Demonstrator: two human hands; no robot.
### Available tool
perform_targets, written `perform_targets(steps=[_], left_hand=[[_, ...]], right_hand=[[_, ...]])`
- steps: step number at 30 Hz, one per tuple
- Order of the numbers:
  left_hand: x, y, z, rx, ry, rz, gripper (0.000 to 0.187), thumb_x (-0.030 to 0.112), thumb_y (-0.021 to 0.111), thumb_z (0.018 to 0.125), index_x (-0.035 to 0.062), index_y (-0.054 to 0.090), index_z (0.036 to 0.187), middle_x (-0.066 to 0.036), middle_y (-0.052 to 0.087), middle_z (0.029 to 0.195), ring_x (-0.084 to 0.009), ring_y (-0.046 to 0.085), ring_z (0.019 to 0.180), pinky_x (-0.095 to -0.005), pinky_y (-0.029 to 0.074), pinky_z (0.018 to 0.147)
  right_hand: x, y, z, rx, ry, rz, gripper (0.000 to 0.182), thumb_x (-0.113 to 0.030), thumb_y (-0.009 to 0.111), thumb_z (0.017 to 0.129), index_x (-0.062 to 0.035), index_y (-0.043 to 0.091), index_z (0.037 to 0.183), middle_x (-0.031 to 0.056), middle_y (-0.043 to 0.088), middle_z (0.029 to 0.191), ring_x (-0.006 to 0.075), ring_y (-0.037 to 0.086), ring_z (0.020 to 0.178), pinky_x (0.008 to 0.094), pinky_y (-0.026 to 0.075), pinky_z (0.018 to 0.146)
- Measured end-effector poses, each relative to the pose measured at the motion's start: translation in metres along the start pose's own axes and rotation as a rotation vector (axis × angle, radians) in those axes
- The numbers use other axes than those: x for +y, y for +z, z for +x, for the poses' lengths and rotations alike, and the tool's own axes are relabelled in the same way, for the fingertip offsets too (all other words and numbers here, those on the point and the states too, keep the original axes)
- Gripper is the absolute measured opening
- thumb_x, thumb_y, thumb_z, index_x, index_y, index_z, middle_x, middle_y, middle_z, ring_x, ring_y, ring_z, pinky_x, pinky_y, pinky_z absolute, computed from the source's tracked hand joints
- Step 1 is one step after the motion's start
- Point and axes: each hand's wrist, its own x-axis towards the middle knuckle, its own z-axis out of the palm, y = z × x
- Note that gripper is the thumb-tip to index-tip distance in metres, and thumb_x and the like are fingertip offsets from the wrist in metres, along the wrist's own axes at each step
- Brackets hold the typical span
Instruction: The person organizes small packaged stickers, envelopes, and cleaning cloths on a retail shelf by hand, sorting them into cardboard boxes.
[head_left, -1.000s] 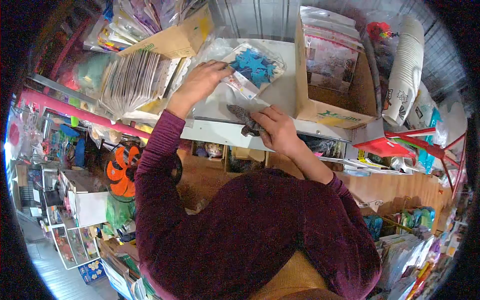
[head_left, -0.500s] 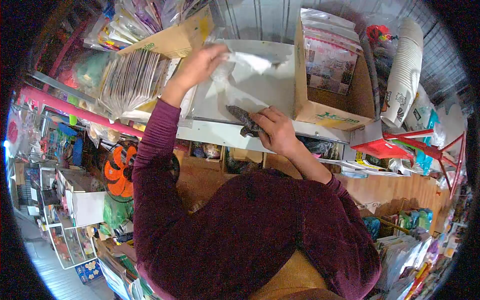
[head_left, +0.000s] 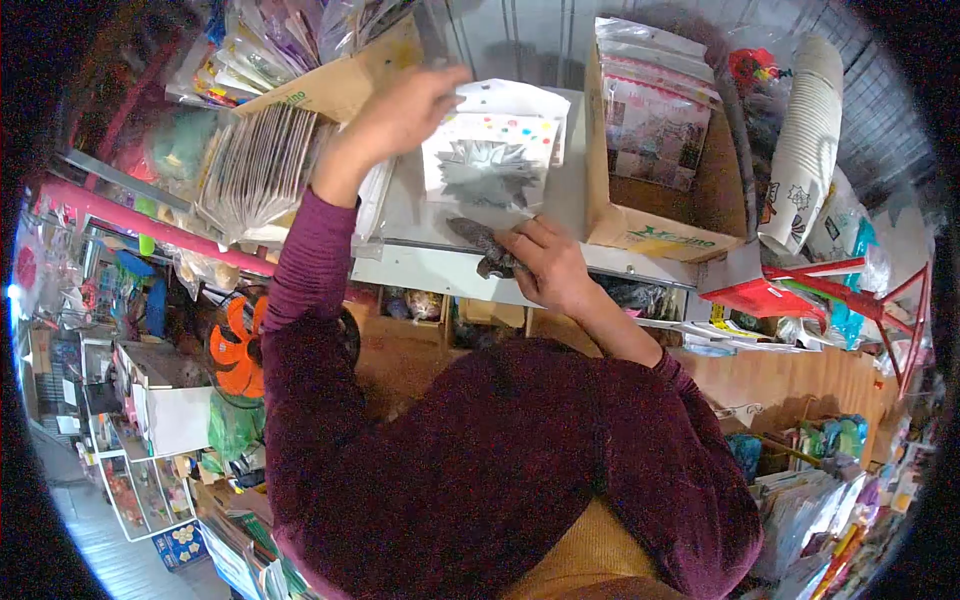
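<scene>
A flat packet (head_left: 487, 165) lies on the white shelf (head_left: 400, 205). It shows a white face with coloured dots and a silver, spiky starburst shape. My left hand (head_left: 405, 112) hovers at its upper left, fingers stretched out and nothing visible in them. Near the shelf's front edge, my right hand (head_left: 548, 258) grips a crumpled dark grey cloth (head_left: 482, 240), just below the packet.
To the left stands a cardboard box (head_left: 330, 72) beside a row of thin, upright packets (head_left: 258, 165). Another cardboard box (head_left: 665, 230) at right holds pink-patterned packets (head_left: 655, 130). Stacked paper cups (head_left: 805, 140) lean farther right. An orange fan (head_left: 238, 345) stands below left.
The packet, a white blur by my left hand before, now lies flat with its dotted, silver face showing. My left hand has shifted slightly up. My right hand still grips the cloth.
</scene>
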Motion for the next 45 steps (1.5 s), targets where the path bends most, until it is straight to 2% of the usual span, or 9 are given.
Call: perform_targets(steps=[4,8,10,16,19,25,34,41,45], left_hand=[[0.004,-0.006,-0.003,-0.121,-0.105,-0.071,0.03,0.017,0.059,0.081,0.0035,0.054,0.107,-0.021,0.059,0.098,-0.0389,0.055,0.091,-0.0424,0.045,0.074],[0.015,-0.017,-0.002,-0.141,-0.068,-0.052,0.037,0.021,0.065,0.077,0.0036,0.054,0.108,-0.02,0.059,0.099,-0.0377,0.056,0.092,-0.0424,0.045,0.076],[0.02,-0.016,-0.001,-0.201,-0.062,0.041,0.044,0.023,0.069,0.072,0.0043,0.055,0.109,-0.02,0.06,0.099,-0.0368,0.056,0.094,-0.0424,0.045,0.078],[0.044,-0.015,0.014,-0.304,-0.148,0.159,0.047,0.02,0.071,0.069,0.005,0.056,0.111,-0.021,0.06,0.098,-0.0359,0.055,0.097,-0.0433,0.044,0.08],[0.04,-0.007,0.017,-0.297,-0.096,0.133,0.042,0.018,0.07,0.069,0.0041,0.058,0.107,-0.021,0.061,0.095,-0.0366,0.056,0.094,-0.0437,0.044,0.079],[0.042,-0.005,0.013,-0.175,-0.08,0.043,0.028,0.016,0.069,0.07,0.0025,0.065,0.094,-0.021,0.063,0.085,-0.0373,0.06,0.081,-0.042,0.047,0.073],[0.039,-0.011,0.008,-0.253,-0.102,-0.002,0.024,0.019,0.068,0.072,0.0014,0.066,0.088,-0.02,0.062,0.079,-0.0352,0.06,0.076,-0.0403,0.047,0.068],[0.038,-0.011,0.006,-0.231,-0.031,-0.09,0.028,0.022,0.067,0.072,0.0006,0.064,0.09,-0.02,0.062,0.081,-0.0363,0.059,0.078,-0.0405,0.046,0.068],[0.04,-0.015,0.009,-0.344,-0.074,-0.05,0.029,0.021,0.067,0.073,0.0,0.063,0.092,-0.022,0.061,0.082,-0.037,0.059,0.079,-0.0407,0.045,0.069]], right_hand=[[0.001,0.001,-0.001,0.025,-0.019,-0.001,0.044,-0.004,0.066,0.059,-0.0042,0.056,0.102,0.0123,0.055,0.09,0.0318,0.054,0.083,0.0403,0.047,0.076],[0.001,0.003,-0.001,0.002,0.01,0.031,0.045,-0.004,0.066,0.059,-0.0045,0.056,0.103,0.0122,0.054,0.09,0.0315,0.054,0.084,0.0398,0.046,0.077],[0.0,0.001,0.0,0.012,-0.015,-0.003,0.046,-0.005,0.066,0.059,-0.0047,0.056,0.104,0.0124,0.054,0.09,0.0315,0.054,0.084,0.0395,0.047,0.077],[-0.001,-0.001,0.0,-0.028,0.023,-0.008,0.047,-0.006,0.066,0.059,-0.0045,0.056,0.104,0.0126,0.055,0.092,0.0318,0.055,0.085,0.0405,0.047,0.078],[-0.001,0.0,0.0,0.032,-0.012,0.002,0.049,-0.002,0.062,0.056,-0.0043,0.056,0.105,0.0124,0.055,0.089,0.0319,0.054,0.079,0.0401,0.047,0.071],[0.002,0.004,-0.003,0.048,-0.022,0.012,0.05,-0.001,0.063,0.055,-0.0052,0.056,0.104,0.012,0.054,0.091,0.0318,0.054,0.082,0.0399,0.047,0.072],[-0.002,-0.001,0.0,0.011,-0.009,0.001,0.051,-0.002,0.064,0.054,-0.0049,0.056,0.105,0.012,0.054,0.092,0.032,0.054,0.083,0.0398,0.047,0.074],[-0.001,0.0,-0.001,0.016,-0.001,-0.006,0.053,-0.002,0.065,0.053,-0.0051,0.055,0.105,0.0121,0.054,0.091,0.032,0.054,0.083,0.0401,0.047,0.074],[0.0,0.001,-0.002,0.0,0.007,-0.011,0.051,-0.003,0.064,0.054,-0.0053,0.055,0.105,0.0121,0.054,0.092,0.0322,0.054,0.084,0.0405,0.047,0.074]])
